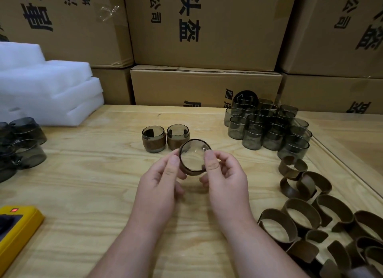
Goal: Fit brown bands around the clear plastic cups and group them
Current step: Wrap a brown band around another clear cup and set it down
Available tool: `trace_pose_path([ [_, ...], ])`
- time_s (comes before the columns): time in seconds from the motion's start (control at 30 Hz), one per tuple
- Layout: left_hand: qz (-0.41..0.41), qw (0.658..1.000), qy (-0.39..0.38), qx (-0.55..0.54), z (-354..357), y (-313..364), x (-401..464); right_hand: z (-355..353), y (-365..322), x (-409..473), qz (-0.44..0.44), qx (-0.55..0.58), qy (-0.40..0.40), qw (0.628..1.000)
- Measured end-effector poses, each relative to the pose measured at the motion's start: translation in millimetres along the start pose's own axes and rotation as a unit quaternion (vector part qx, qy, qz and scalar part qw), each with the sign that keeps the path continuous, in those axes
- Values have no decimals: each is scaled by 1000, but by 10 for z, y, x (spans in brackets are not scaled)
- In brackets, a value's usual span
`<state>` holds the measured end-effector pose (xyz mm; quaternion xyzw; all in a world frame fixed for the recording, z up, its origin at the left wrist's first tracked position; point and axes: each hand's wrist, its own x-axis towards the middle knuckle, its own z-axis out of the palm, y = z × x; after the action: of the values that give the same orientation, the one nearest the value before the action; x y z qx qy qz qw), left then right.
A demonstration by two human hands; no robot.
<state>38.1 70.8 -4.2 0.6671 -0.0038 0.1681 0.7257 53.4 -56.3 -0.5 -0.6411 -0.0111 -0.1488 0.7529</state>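
left hand (163,180) and right hand (222,175) both grip a banded cup (193,158) above mid-desk (83,184); two banded cups (165,138) at 12 o'clock, loose bands (310,211) at 4 o'clock, bare wood toward 8

The worktop (103,174) is pale grained wood, the cups (267,128) at two o'clock glossy smoky plastic, the bands (300,215) matt brown, the boxes (207,28) plain cardboard.

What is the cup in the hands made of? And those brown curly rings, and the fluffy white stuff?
The held cup looks like smoky see-through plastic: the table shows through it. The brown bands seem matte leather or card, bent into open loops; I can't tell which. The white sheets look like soft packing foam, thick and faintly fuzzy.
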Motion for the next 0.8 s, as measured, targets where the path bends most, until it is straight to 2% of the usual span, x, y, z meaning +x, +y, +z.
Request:
trace_pose_path([
  [0.17,-17,1000,-15,1,-8,-48,15,-29,-4,0,20,-12,-7,1000],
  [0.27,-20,1000,-20,-1,-19,-89,32,-23,-8,-20,6,-27,-48,998],
  [0.43,-33,998,-20,-45,-21,-79,37,7,-33,-60,31,20,-133,990],
  [0.57,-37,995,-55,-73,-12,-48,35,33,-29,-81,39,10,-185,982],
  [0.7,-30,996,-62,-57,-5,-30,32,48,-21,-100,20,8,-205,979],
  [0.8,-37,997,-47,-41,-16,-65,25,47,28,-102,-1,-29,-185,982],
])
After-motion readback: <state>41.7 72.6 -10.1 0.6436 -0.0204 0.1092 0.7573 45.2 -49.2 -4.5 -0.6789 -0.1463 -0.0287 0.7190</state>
